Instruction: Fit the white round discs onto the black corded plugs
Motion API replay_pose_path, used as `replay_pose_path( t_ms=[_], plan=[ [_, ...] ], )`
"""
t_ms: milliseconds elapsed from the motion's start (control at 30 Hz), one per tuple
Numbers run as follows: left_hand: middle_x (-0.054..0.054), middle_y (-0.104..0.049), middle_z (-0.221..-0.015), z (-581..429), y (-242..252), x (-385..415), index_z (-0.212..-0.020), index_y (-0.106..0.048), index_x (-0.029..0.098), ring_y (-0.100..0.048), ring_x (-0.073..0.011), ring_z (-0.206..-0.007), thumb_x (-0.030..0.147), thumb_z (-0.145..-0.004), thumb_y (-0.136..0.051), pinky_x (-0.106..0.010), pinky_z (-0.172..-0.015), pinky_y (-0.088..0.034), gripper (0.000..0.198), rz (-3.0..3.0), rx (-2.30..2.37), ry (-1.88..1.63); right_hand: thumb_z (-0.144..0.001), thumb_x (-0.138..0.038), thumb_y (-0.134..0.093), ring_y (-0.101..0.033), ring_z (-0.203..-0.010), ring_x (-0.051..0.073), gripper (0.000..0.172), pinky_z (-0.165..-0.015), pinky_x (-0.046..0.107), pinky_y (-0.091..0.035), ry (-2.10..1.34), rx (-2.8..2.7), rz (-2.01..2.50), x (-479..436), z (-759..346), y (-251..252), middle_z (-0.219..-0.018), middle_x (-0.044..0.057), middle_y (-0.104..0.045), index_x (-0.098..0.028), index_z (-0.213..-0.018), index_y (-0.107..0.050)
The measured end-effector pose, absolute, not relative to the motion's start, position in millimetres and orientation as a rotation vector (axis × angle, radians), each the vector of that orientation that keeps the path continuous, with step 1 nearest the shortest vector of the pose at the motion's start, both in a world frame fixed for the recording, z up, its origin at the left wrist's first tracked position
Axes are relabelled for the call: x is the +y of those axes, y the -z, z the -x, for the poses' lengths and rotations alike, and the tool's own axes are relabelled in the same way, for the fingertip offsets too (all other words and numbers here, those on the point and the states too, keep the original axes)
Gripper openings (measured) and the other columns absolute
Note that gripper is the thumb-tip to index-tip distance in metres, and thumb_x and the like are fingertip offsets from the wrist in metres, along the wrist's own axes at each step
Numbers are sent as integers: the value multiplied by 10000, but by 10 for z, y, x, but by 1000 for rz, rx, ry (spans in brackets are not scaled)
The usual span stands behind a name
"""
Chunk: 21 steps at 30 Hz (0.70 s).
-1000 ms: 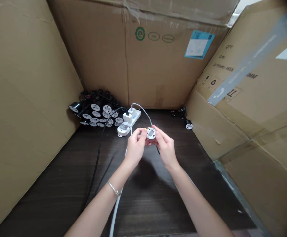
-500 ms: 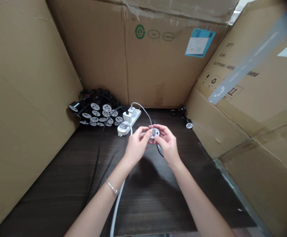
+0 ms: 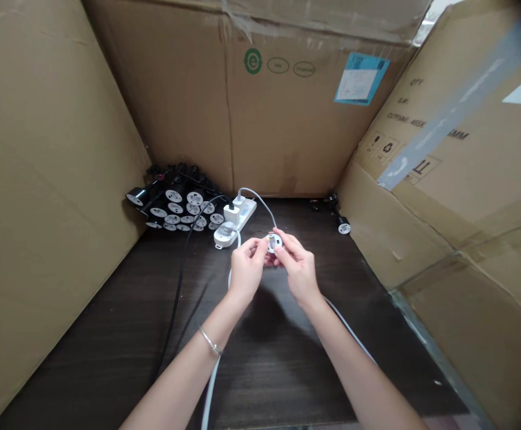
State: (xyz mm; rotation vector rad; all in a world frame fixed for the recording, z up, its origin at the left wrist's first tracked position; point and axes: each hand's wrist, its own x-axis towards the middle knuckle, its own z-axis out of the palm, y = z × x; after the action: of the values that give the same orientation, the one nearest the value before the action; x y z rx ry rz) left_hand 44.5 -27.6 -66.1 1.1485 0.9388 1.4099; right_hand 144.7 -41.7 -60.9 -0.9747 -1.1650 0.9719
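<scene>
Both hands meet over the middle of the table around a small round device with a white end face (image 3: 274, 242). A rectangular recess and a small dark slot show in that face; the rest of the device is hidden by fingers. My left hand (image 3: 247, 267) pinches its left edge, thumb on the face beside a small yellow spot. On the other side, my right hand (image 3: 300, 269) grips it with the thumb at the lower rim. A thin grey cable (image 3: 262, 203) runs from a plug on the power strip (image 3: 225, 237) down behind the fingers.
Stacked black devices with white round ends (image 3: 173, 196) lie at the back left. One similar device (image 3: 344, 228) lies at the right by a cardboard wall (image 3: 421, 233). A black cable (image 3: 180, 272) and a thick white cable (image 3: 210, 388) cross the dark table (image 3: 108, 358).
Both hands have shifted slightly left with the device, whose face is turned a little. The dark cable below it no longer shows, and a pale cable now shows beside my right forearm.
</scene>
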Motion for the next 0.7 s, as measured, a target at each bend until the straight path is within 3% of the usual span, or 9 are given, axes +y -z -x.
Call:
replay_pose_path(
  t_ms=[200, 367, 500, 567, 700],
  plan=[
    [1, -577, -528, -395, 571, -295, -663, -573, 133, -567, -106, -486, 437, -754, -554, -193, -475, -462, 319, -1224, 996, -1307, -808, -344, -510, -487, -501, 93, 380, -455, 243, -417, -1081, -1101, 937, -410, -1496, 596, -967, 43, -659, -214, -1159, -572],
    [19, -575, -542, -335, 526, -263, -892, -557, 155, -561, -106, -449, 447, -753, -554, -175, -396, -430, 324, -1243, 948, -1230, -837, -353, -486, -500, -461, 93, 220, -423, 221, -383, -1009, -1167, 936, -426, -1512, 561, -753, 6, -652, -217, -944, -620],
    [2, -605, -554, -304, 492, -247, -1022, -549, 141, -587, -122, -455, 397, -770, -546, -188, -413, -451, 359, -1278, 836, -1128, -833, -304, -489, -544, -638, 119, 210, -498, 226, -429, -887, -1264, 939, -431, -1523, 522, -956, 39, -609, -218, -894, -671],
    [-12, -627, -579, -299, 483, -244, -977, -576, 130, -605, -129, -483, 380, -761, -561, -199, -445, -474, 331, -1278, 828, -1141, -812, -269, -508, -544, -681, 125, 206, -533, 234, -449, -882, -1276, 938, -432, -1531, 504, -1015, 37, -571, -232, -926, -676],
    [-17, -625, -577, -304, 493, -241, -821, -587, 116, -612, -130, -502, 360, -750, -577, -204, -470, -485, 254, -1252, 839, -1177, -791, -234, -525, -515, -602, 107, 207, -525, 243, -458, -927, -1271, 942, -433, -1538, 497, -935, 27, -565, -235, -946, -664]
  ],
)
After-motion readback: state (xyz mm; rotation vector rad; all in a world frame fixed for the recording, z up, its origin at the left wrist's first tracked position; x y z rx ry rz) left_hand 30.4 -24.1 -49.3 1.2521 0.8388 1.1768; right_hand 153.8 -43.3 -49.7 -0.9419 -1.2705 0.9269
